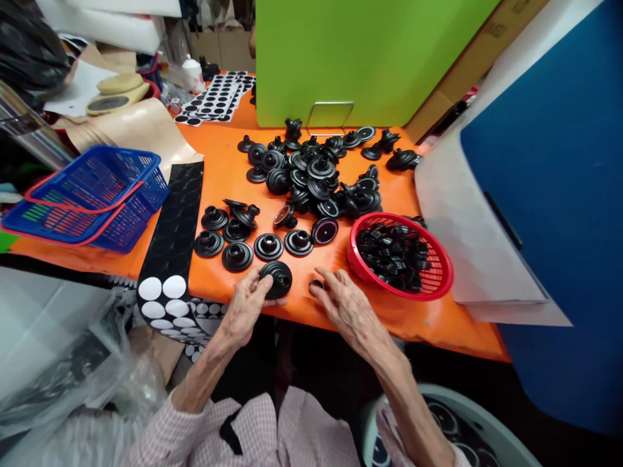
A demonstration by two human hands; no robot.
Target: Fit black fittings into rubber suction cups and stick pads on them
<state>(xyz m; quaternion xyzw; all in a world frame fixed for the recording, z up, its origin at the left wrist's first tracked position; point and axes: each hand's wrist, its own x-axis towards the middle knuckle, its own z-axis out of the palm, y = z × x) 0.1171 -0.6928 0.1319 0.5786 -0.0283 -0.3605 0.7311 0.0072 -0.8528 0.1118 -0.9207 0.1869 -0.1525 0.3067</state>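
My left hand [246,303] is closed on a round black disc part [277,279] at the front edge of the orange table. To its right, my right hand [346,303] pinches a small black ring [316,285] between thumb and fingers. Just beyond my hands stand several stepped black discs, among them one disc [268,246] with its hub upward. A larger heap of similar black parts [316,168] lies farther back. Beside my right hand, a red basket [440,250] holds many small black pieces.
A blue basket [124,224] with red handles stands at the left. A black strip with white circles [165,259] hangs over the front edge. Behind the heap rises a green panel [360,58]; a blue panel [559,194] stands right. A pale tub [438,391] sits below.
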